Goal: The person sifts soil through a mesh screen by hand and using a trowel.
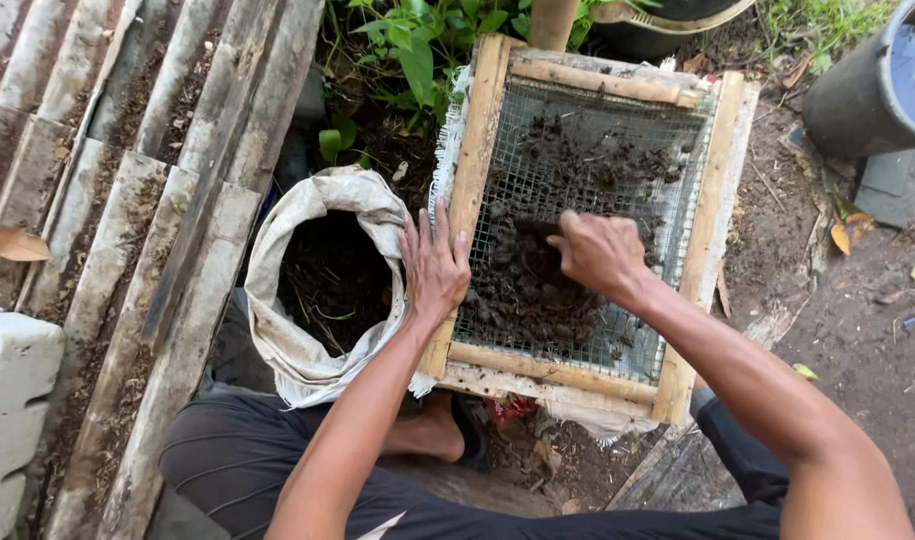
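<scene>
A wooden-framed wire-mesh sieve (693, 240) lies in front of me, with dark clumpy soil (522, 290) spread over the mesh. My left hand (432, 265) rests flat on the sieve's left wooden rail, fingers spread. Over the middle of the mesh, my right hand (597, 250) is curled, its fingers pressed into the clods of soil. Whether it grips any soil is hidden by the back of the hand.
An open white sack (277, 330) holding dark soil stands left of the sieve. Corrugated sheets (127, 230) lie at the left, a white block (12, 400) at the lower left. Green plants (407, 50) grow behind. A dark water barrel (877, 90) stands at the upper right.
</scene>
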